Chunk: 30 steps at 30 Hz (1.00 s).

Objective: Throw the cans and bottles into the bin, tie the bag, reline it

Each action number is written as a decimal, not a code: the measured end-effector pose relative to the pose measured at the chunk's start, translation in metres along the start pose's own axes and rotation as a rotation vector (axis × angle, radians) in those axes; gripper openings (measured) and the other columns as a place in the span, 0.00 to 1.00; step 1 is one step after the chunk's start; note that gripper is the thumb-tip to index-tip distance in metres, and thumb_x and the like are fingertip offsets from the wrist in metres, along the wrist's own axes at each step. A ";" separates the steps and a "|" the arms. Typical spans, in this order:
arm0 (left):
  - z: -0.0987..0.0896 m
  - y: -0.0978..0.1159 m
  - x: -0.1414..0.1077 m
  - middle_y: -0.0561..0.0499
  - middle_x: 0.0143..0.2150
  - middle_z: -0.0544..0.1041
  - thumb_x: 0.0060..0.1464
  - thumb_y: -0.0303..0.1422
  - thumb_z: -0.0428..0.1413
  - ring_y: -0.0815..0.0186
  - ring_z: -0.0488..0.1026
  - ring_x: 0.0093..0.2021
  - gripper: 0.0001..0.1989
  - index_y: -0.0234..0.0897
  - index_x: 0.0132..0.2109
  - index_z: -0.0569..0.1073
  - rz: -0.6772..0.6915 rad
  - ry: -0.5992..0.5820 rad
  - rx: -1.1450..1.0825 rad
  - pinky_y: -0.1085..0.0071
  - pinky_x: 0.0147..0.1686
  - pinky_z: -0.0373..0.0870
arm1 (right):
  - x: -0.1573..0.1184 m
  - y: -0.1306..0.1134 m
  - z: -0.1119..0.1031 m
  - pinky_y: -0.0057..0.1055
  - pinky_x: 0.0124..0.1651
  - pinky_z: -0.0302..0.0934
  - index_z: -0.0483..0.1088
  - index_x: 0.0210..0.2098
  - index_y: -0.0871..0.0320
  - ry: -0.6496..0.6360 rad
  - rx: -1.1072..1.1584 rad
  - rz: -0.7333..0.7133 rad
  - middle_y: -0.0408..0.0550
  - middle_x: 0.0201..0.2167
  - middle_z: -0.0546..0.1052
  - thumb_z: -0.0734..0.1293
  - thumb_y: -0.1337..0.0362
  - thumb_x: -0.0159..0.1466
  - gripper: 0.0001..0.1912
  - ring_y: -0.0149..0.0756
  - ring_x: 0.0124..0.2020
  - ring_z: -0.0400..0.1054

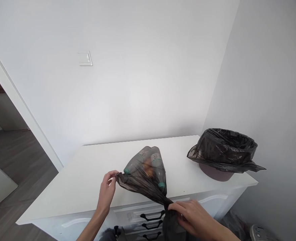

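A thin black garbage bag [142, 180] lies on the white cabinet top, with bottles showing through its film. Two clear bottles with green caps, one of them this bottle [158, 164], flank an orange-brown item [148, 166] whose kind I cannot make out. At the bag's left corner, my left hand [108, 187] pinches a bit of film between thumb and fingers. My right hand [191, 216] grips the gathered, twisted neck of the bag at the cabinet's front edge. Loose film hangs below that hand.
On the right of the white cabinet top [87, 187] stands a brownish bin [215, 172] lined with another black bag [223, 150]. Black drawer handles [151, 216] stick out from the front. A wall switch [85, 58] is behind, and a doorway opens at left.
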<state>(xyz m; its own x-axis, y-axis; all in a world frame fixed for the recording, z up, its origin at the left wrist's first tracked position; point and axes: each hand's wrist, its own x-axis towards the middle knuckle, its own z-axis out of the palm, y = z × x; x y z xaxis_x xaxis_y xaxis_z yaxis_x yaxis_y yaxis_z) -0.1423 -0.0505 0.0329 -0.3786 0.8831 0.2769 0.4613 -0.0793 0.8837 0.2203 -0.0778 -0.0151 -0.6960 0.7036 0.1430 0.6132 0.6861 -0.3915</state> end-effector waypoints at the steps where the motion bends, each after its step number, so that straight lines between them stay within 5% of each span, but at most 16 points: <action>1: -0.004 -0.005 -0.008 0.43 0.51 0.76 0.64 0.42 0.49 0.54 0.75 0.49 0.14 0.40 0.48 0.73 0.036 0.062 0.029 0.57 0.46 0.74 | -0.006 -0.004 -0.005 0.30 0.42 0.57 0.68 0.59 0.45 -0.009 0.020 -0.006 0.42 0.46 0.81 0.62 0.75 0.60 0.30 0.39 0.43 0.76; 5: -0.013 -0.022 -0.047 0.43 0.51 0.69 0.64 0.30 0.52 0.54 0.70 0.55 0.10 0.41 0.52 0.69 0.579 0.301 0.259 0.54 0.54 0.70 | -0.016 -0.029 -0.023 0.29 0.43 0.60 0.65 0.62 0.44 0.068 0.197 -0.041 0.42 0.39 0.80 0.63 0.71 0.63 0.30 0.35 0.38 0.75; 7: -0.012 -0.022 -0.065 0.44 0.50 0.70 0.62 0.23 0.53 0.57 0.70 0.53 0.13 0.41 0.51 0.69 0.846 0.137 0.372 0.57 0.54 0.70 | -0.008 -0.043 -0.027 0.28 0.41 0.60 0.67 0.58 0.47 0.155 0.277 -0.039 0.41 0.36 0.79 0.60 0.68 0.68 0.20 0.33 0.34 0.73; 9: -0.005 -0.016 -0.078 0.46 0.47 0.74 0.62 0.20 0.51 0.59 0.72 0.50 0.14 0.41 0.51 0.70 0.954 -0.148 0.453 0.61 0.51 0.71 | 0.007 -0.057 -0.024 0.29 0.38 0.60 0.69 0.53 0.50 0.215 0.265 0.005 0.41 0.34 0.77 0.59 0.62 0.72 0.12 0.33 0.32 0.71; 13: 0.015 -0.004 -0.090 0.47 0.42 0.78 0.66 0.24 0.48 0.60 0.75 0.44 0.11 0.40 0.49 0.72 0.898 -0.475 0.568 0.60 0.48 0.73 | 0.049 -0.073 0.000 0.32 0.37 0.59 0.67 0.48 0.54 0.245 0.024 0.130 0.46 0.40 0.76 0.69 0.52 0.67 0.16 0.39 0.37 0.73; 15: 0.021 -0.006 -0.091 0.46 0.45 0.79 0.66 0.25 0.48 0.58 0.76 0.45 0.13 0.41 0.51 0.74 0.869 -0.536 0.623 0.58 0.50 0.74 | 0.064 -0.073 0.015 0.32 0.36 0.58 0.68 0.47 0.56 0.196 -0.106 0.136 0.49 0.43 0.76 0.72 0.55 0.64 0.17 0.44 0.41 0.74; 19: 0.017 -0.033 -0.087 0.44 0.64 0.75 0.66 0.26 0.49 0.52 0.71 0.63 0.21 0.43 0.62 0.70 0.884 -0.527 0.732 0.52 0.60 0.72 | 0.068 -0.057 0.028 0.30 0.36 0.55 0.71 0.40 0.55 0.088 -0.151 0.129 0.46 0.40 0.78 0.69 0.66 0.66 0.03 0.40 0.38 0.73; 24: 0.003 -0.063 -0.078 0.46 0.68 0.72 0.70 0.32 0.48 0.55 0.70 0.67 0.24 0.45 0.70 0.63 0.860 -0.460 0.729 0.57 0.62 0.72 | 0.052 -0.045 0.015 0.28 0.32 0.53 0.68 0.33 0.55 0.190 0.672 0.164 0.39 0.26 0.70 0.68 0.53 0.69 0.14 0.30 0.27 0.63; 27: 0.002 -0.062 -0.076 0.46 0.64 0.76 0.70 0.33 0.49 0.55 0.73 0.64 0.25 0.45 0.71 0.62 0.859 -0.410 0.665 0.56 0.63 0.72 | 0.053 -0.052 0.001 0.28 0.27 0.49 0.65 0.32 0.54 0.261 1.125 0.198 0.34 0.19 0.63 0.68 0.44 0.68 0.21 0.27 0.21 0.54; 30: 0.008 -0.053 -0.079 0.46 0.63 0.77 0.69 0.29 0.49 0.56 0.74 0.63 0.24 0.45 0.69 0.65 0.880 -0.407 0.610 0.56 0.63 0.72 | 0.062 -0.064 -0.013 0.27 0.26 0.47 0.64 0.31 0.54 0.335 1.352 0.182 0.33 0.18 0.61 0.70 0.44 0.67 0.22 0.25 0.20 0.52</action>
<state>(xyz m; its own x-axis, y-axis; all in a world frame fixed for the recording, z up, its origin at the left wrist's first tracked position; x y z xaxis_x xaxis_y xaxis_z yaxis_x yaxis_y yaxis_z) -0.1306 -0.1125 -0.0389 0.5051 0.7253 0.4677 0.7918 -0.6051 0.0832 0.1429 -0.0752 0.0305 -0.4088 0.9035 0.1286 -0.2779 0.0110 -0.9605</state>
